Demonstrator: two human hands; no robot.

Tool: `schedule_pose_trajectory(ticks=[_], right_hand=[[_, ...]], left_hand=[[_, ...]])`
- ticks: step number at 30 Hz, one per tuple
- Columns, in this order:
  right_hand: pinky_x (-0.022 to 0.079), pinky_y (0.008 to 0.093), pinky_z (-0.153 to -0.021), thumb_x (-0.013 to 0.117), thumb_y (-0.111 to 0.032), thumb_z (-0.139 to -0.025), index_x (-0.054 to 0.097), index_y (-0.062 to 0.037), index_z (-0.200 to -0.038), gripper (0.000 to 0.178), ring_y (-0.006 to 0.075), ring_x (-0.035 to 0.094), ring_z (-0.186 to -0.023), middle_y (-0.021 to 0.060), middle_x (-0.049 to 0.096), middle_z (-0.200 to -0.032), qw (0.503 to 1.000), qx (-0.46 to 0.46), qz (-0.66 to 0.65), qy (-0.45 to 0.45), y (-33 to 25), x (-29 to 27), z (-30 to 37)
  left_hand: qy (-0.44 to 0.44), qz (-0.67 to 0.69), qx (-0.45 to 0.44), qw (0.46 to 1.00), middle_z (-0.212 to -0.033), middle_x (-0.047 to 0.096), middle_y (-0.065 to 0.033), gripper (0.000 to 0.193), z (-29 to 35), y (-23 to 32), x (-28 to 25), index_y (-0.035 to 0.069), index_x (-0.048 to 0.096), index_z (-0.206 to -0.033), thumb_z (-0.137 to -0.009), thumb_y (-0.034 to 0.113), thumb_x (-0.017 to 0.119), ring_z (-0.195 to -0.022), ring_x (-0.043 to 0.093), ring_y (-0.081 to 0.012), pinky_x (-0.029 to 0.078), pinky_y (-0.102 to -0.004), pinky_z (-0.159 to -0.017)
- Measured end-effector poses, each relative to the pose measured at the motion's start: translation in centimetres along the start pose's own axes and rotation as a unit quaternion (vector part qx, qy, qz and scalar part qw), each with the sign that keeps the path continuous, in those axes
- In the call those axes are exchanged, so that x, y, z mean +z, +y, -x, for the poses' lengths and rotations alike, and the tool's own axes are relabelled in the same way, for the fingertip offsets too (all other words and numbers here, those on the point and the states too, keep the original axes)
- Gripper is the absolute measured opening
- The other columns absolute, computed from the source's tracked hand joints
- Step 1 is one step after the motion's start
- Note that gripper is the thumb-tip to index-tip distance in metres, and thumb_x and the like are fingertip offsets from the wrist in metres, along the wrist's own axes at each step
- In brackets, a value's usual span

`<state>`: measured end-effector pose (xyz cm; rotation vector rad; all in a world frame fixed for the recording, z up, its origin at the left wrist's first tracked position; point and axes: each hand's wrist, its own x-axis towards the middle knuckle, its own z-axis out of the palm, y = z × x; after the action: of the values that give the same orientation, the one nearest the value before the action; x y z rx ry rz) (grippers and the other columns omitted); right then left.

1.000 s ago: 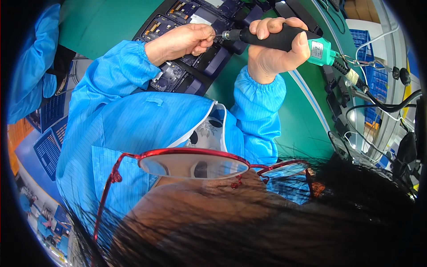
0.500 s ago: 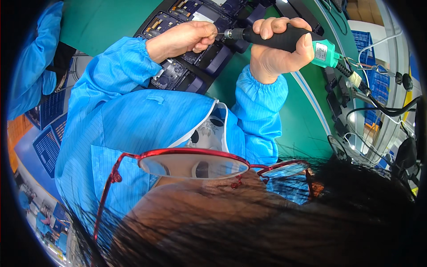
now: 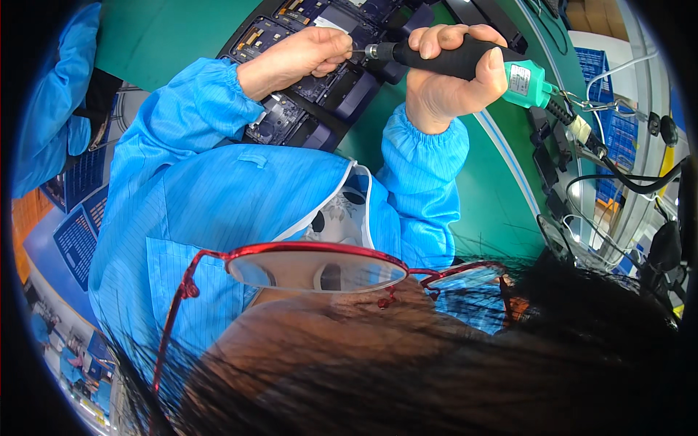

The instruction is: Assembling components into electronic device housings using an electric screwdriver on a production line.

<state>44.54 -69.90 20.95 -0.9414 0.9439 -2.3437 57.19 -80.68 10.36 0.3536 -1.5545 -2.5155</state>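
Note:
Wrapped around the black grip of an electric screwdriver is my right hand. Its green end cap points right, toward a cord, and its metal chuck and thin bit point left. The fingers of my left hand are pinched together at the tip of the bit; anything small between them is too small to make out. Beneath both hands lie dark device housings with circuit boards and orange-yellow connectors showing, partly hidden by my left hand and forearm.
A green work mat covers the bench. Dark fixtures and a white strip run along its right side, beside cables and blue baskets. At far left is a co-worker's blue sleeve, above blue crates.
My right hand and the screwdriver have shifted slightly left and up. My left hand has risen a little, still pinched at the bit.

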Motion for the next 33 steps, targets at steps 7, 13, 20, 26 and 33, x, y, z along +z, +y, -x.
schedule_pose_trajectory(ticks=[7, 13, 20, 26, 33], right_hand=[[0.044, 0.0405, -0.051, 0.047, -0.034, -0.082, 0.054, -0.0086, -0.095, 0.03, 0.0216, 0.051, -0.05, 0.0092, 0.054, -0.065, 1.0, -0.006, 0.027, -0.016, -0.4, -0.2, 0.2], [0.046, 0.0393, -0.054, 0.053, -0.022, -0.082, 0.052, -0.0031, -0.098, 0.025, 0.0218, 0.051, -0.054, 0.0113, 0.052, -0.069, 0.994, 0.081, 0.076, -0.025, 0.8, -0.2, 1.5], [0.045, 0.0325, -0.052, 0.059, -0.018, -0.08, 0.051, -0.0017, -0.095, 0.023, 0.0183, 0.051, -0.053, 0.0087, 0.052, -0.066, 0.99, 0.097, 0.104, -0.025, 1.5, 0.7, 1.8], [0.045, 0.0318, -0.051, 0.06, -0.018, -0.08, 0.051, -0.0012, -0.095, 0.024, 0.0179, 0.05, -0.053, 0.0086, 0.052, -0.065, 0.989, 0.094, 0.113, -0.032, 2.7, -0.2, 1.8], [0.047, 0.0352, -0.051, 0.057, -0.016, -0.079, 0.053, -0.001, -0.095, 0.022, 0.0197, 0.05, -0.052, 0.0112, 0.052, -0.065, 0.988, 0.084, 0.123, -0.029, 2.8, -0.1, 1.9]], left_hand=[[0.086, 0.021, -0.009, 0.996, -0.069, 0.044, 0.002, 0.027, 0.1, 0.4, 0.1, -0.001, 0.057, -0.101, -0.096, 0.024, 0.046, -0.055, 0.035, -0.0054, 0.027, -0.0196, -0.048], [0.093, 0.056, -0.029, 0.994, -0.094, 0.061, -0.0094, 0.026, 0.2, 0.6, -1.4, -0.003, 0.051, -0.113, -0.092, 0.013, 0.051, -0.08, 0.063, -0.0146, 0.053, -0.0222, -0.07], [0.055, 0.081, -0.044, 0.994, -0.09, 0.064, -0.0057, 0.029, -0.1, 0.3, -2.4, 0.003, 0.059, -0.103, -0.09, 0.028, 0.06, -0.08, 0.064, -0.0113, 0.054, -0.0195, -0.07], [0.065, 0.091, -0.018, 0.994, -0.088, 0.062, -0.0025, 0.023, -0.5, -0.5, -2.7, 0.005, 0.06, -0.099, -0.09, 0.027, 0.061, -0.077, 0.062, -0.0089, 0.053, -0.018, -0.068], [0.04, 0.138, -0.032, 0.989, -0.083, 0.061, 0.0008, 0.025, -0.6, -1.0, -3.3, 0.007, 0.06, -0.095, -0.09, 0.031, 0.059, -0.072, 0.061, -0.0067, 0.051, -0.0177, -0.064]])
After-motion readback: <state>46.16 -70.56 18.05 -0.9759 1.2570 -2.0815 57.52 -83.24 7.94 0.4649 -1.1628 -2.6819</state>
